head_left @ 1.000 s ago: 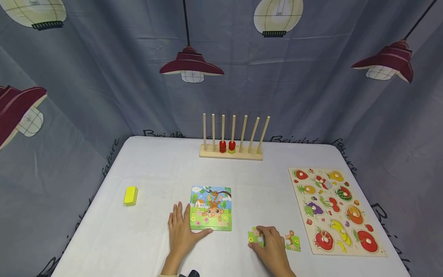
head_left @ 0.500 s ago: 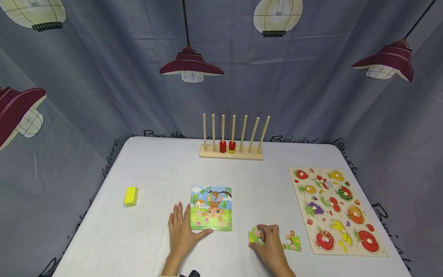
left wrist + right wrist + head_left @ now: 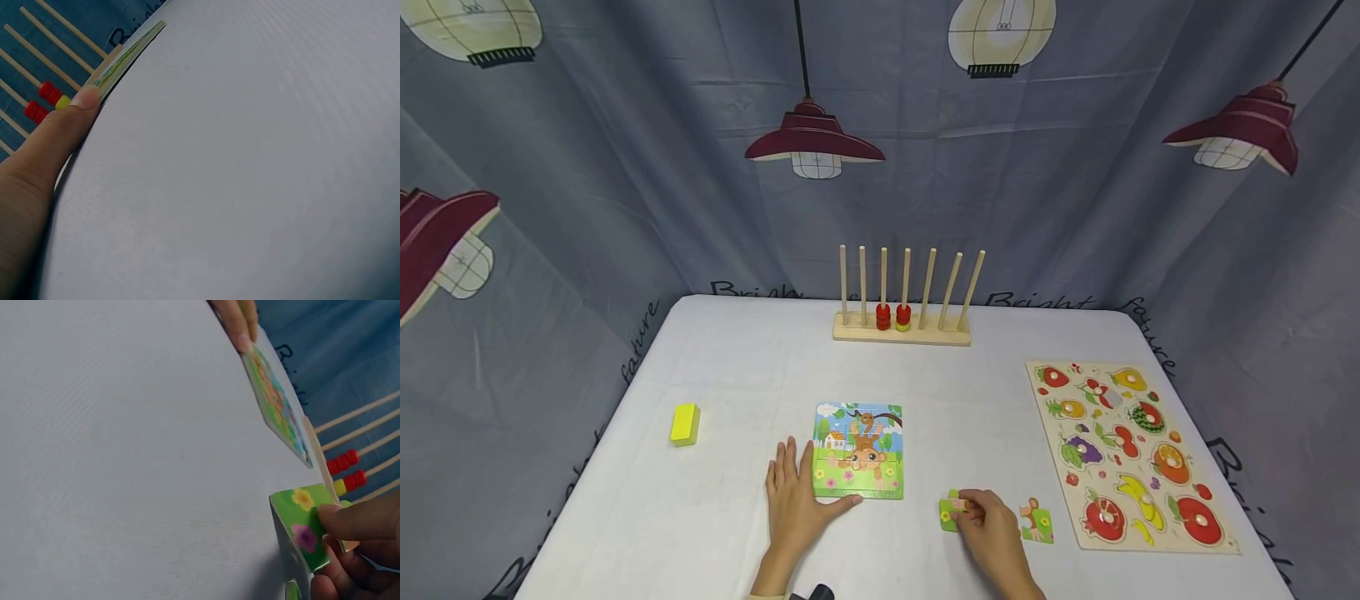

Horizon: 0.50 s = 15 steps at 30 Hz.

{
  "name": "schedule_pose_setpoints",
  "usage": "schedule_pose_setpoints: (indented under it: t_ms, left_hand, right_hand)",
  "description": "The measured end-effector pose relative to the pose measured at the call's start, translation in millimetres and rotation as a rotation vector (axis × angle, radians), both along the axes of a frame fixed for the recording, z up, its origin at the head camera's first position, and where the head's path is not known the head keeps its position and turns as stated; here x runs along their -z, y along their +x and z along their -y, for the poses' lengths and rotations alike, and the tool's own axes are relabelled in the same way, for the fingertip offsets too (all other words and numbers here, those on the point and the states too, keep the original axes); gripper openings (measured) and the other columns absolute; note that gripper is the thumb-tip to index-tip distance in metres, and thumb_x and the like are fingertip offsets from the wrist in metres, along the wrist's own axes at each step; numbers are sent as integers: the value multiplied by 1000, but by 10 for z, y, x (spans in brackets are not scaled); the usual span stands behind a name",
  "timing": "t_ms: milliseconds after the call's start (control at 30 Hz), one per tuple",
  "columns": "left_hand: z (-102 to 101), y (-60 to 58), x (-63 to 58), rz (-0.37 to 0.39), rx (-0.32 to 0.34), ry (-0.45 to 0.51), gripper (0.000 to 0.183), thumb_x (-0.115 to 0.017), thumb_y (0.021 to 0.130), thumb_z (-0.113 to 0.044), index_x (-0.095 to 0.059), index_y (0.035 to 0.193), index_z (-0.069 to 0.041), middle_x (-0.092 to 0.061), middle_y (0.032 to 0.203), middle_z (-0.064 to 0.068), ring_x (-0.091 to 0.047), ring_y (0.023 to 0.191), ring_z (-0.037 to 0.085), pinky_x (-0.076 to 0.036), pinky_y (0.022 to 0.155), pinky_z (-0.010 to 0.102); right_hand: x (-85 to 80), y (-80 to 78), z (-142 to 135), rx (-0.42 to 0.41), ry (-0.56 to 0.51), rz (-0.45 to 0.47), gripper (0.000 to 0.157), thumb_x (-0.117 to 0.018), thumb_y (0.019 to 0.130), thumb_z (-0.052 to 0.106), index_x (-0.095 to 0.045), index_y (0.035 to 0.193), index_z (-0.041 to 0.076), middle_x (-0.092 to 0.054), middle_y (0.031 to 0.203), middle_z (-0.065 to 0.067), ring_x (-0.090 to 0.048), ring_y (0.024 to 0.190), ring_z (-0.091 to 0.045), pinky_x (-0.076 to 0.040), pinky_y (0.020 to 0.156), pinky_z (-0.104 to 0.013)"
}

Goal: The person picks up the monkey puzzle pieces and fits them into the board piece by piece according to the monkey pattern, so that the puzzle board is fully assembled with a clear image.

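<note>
Puzzle piece (image 3: 296,519), over the desk (image 3: 737,358) right of the monkey puzzle (image 3: 859,467), is pinched by the right hand (image 3: 992,529), the left hand (image 3: 796,504) spread against that puzzle; pick-up seems in hand, next needing steady lifting.

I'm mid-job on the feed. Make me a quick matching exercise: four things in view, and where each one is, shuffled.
Things:
1. Yellow block
2. Peg rack
3. Monkey puzzle
4. Pink-flowered piece

Places:
A. Pinched in the right hand
B. By the far edge of the table
C. Against the left hand
D. Off by itself toward the table's left side

Pairs: 1-D, 2-B, 3-C, 4-A
</note>
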<state>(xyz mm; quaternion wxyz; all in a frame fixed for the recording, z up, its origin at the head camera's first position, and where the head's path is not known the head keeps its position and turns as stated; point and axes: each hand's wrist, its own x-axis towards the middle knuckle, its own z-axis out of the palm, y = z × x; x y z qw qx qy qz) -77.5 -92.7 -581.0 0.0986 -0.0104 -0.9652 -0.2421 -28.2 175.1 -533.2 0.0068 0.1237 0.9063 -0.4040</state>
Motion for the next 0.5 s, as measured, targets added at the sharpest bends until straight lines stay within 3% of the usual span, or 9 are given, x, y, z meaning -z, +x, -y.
schedule_pose_setpoints:
  t_ms: [133,300,500]
  left_hand:
    - [-1,1,4,-6,0,3,118,-58,51,-82,-34,139,-7,-22,148,21,-10,139,36,-6,112,49]
    - [0,-2,8,-5,-3,-1,118,-58,51,-83,-35,139,-7,-22,148,22,-10,140,36,-6,112,49]
    - [-2,-4,8,-8,-3,-12,118,-59,51,-82,-35,139,-7,-22,148,22,-10,139,36,-7,112,49]
  right_hand:
    - [-10,-39,-29,40,-159,36,21,-67,78,9,-65,97,-2,-64,78,-4,-53,63,-2,-47,55,-16]
    - [0,-138,-18,87,-341,94,30,-69,78,16,-63,100,-3,-67,79,-5,-61,68,-7,-49,58,-17]
    - [37,-304,104,83,-552,92,28,-67,78,9,-59,101,-6,-70,79,-12,-68,69,-17,-54,61,-21]
